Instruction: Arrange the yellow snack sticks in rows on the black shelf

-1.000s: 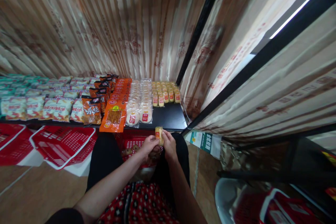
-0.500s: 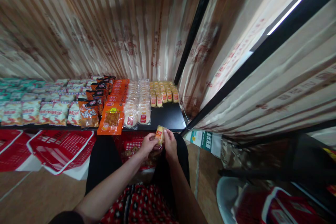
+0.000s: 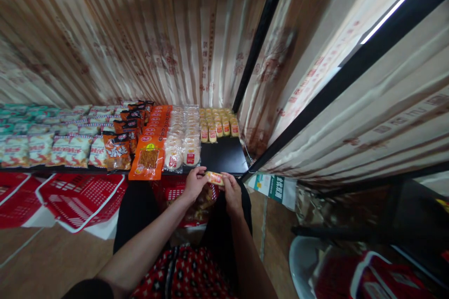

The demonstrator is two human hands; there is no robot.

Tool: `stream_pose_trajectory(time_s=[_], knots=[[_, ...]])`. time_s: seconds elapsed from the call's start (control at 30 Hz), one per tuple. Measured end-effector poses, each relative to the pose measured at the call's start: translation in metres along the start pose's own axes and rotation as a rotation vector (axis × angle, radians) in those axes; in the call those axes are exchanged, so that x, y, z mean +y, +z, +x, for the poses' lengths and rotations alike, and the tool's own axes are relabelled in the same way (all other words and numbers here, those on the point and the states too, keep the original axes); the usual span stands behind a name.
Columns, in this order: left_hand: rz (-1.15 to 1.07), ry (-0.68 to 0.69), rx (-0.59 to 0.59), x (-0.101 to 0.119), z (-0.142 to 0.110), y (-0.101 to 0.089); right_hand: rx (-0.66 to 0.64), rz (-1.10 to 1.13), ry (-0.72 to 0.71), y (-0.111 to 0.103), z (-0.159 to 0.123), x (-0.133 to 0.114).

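Between my two hands a small yellow wrapped snack pack [image 3: 214, 178] with a red label lies sideways, just in front of the shelf edge. My left hand [image 3: 196, 183] pinches its left end, and my right hand [image 3: 231, 191] pinches the right end. Rows of matching yellow snack packs [image 3: 219, 126] stand on the black shelf [image 3: 226, 155] beyond my hands. To their left are clear-wrapped round white crackers [image 3: 182, 149] with red labels. Below my hands, between my knees, a red basket [image 3: 175, 192] holds several wrapped packs, partly hidden by my arms.
Further left on the shelf are orange stick-snack bags [image 3: 149, 156], brown-orange bags [image 3: 117, 149] and white bags [image 3: 38, 149]. Red baskets [image 3: 82, 201] with white handles sit under it. A slanting black post [image 3: 259, 37] and pleated curtains [image 3: 168, 32] enclose the shelf's back and right.
The snack pack has turned from nearly upright to lying sideways. My left hand has shifted up a little and now holds the left end; my right hand stays on the other.
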State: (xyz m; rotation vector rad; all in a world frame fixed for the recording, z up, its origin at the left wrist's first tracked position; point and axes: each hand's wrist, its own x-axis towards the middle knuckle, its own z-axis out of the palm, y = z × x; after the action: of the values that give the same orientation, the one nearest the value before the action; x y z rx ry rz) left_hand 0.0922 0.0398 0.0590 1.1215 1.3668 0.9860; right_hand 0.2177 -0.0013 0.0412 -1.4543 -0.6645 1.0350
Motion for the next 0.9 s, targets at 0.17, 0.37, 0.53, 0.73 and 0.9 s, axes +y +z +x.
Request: stream_pose_trajectory(time_s=[0.17,0.37,0.53,0.73,0.9], knots=[[0.031,0.04,0.04,0.011,0.007,0.005,-0.006,0.049,0.005,-0.002,-0.003,-0.002],[0.156,0.214,-0.003,0.024,0.016,0.01,-0.144,0.01,-0.046,-0.006,-0.005,-0.011],[0.253,0.343,-0.045,0.037,0.019,0.012,-0.214,-0.019,-0.077,-0.007,0.002,-0.011],[0.315,0.455,-0.015,0.039,0.018,0.022,-0.213,-0.077,-0.149,-0.006,0.015,-0.014],[0.34,0.452,0.069,0.026,0.013,0.031,-0.146,-0.073,-0.185,-0.006,0.03,-0.016]])
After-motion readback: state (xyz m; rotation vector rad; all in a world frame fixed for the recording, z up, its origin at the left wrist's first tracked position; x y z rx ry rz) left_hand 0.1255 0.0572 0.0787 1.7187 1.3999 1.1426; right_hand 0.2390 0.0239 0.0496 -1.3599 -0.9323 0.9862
